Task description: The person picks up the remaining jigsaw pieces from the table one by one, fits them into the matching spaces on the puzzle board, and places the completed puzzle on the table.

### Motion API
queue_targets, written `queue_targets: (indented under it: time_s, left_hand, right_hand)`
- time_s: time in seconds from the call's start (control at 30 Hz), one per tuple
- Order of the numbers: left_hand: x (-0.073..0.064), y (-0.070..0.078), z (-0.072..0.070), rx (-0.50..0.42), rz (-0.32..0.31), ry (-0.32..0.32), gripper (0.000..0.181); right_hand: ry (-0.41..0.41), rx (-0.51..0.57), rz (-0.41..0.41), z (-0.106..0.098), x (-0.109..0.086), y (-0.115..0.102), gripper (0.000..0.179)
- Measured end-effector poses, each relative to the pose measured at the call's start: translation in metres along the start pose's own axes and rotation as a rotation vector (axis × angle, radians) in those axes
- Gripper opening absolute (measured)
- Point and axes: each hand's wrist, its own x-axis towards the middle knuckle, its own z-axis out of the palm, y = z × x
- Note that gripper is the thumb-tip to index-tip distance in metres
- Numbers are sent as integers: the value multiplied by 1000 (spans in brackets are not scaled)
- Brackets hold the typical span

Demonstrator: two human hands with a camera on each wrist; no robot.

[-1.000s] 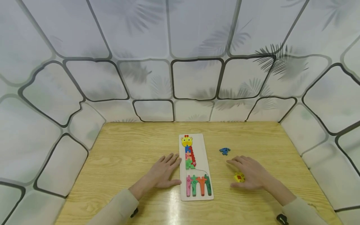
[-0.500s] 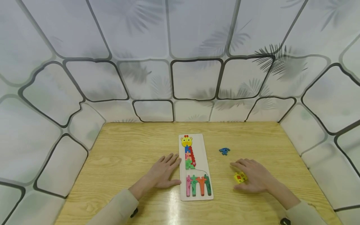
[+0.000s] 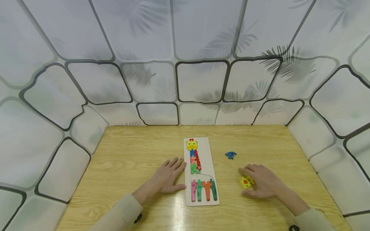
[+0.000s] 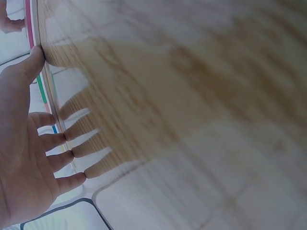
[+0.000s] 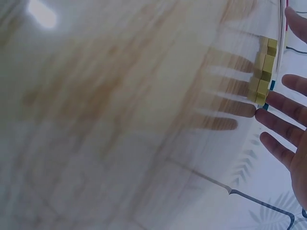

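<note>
A giraffe puzzle board lies upright on the wooden table, with a yellow head, neck pieces and coloured legs set in; its body recess is bare. My left hand rests flat beside it, fingertips and thumb at its left edge. To the right, my right hand is over a yellow puzzle piece with a red patch, thumb apart from the fingers. In the right wrist view the yellow piece stands on the table by fairly straight fingers, one fingertip right at its end.
A blue puzzle piece lies beyond my right hand, to the right of the board. Patterned fabric walls enclose the wooden table at the back and both sides.
My right hand has shifted a little right and drawn back toward me. The yellow piece has turned slightly and shows more beside the fingers. My left hand and the board have stayed put.
</note>
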Motion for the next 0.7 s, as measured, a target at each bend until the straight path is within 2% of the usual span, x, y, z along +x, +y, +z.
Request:
queue_targets:
  time_s: [0.23,0.7]
  left_hand:
    - [0,0,0,-13,-2,-2,93]
    - [-1,1,-1,0,0,5,93]
  right_hand:
    - [-11,4,8,1,-2,1,75]
    - [54,-19,-33,5,-8,7,57]
